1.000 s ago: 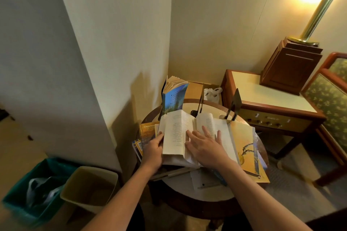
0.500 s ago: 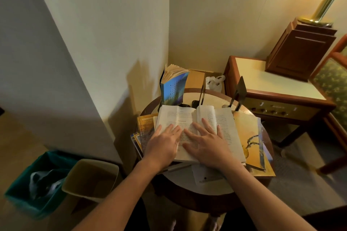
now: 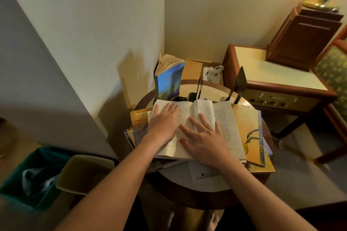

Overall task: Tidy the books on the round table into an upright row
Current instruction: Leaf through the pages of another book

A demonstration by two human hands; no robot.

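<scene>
Under your two hands lies the open book point(image 3: 223, 118), on top of other books on the table point(image 3: 187, 196). Your left hand point(image 3: 163, 125) lies flat on its left page. Your right hand point(image 3: 204, 142) lies flat on the right page, fingers spread. Neither hand grips anything. Beyond your left fingertips the blue book point(image 3: 170, 82) stands upright, pages fanned. Left of your left hand, a stack point(image 3: 138, 124) sticks out over the table edge. If you push sideways while closing the open book, I think the stack can slide off. A bump forward may tip the blue book.
</scene>
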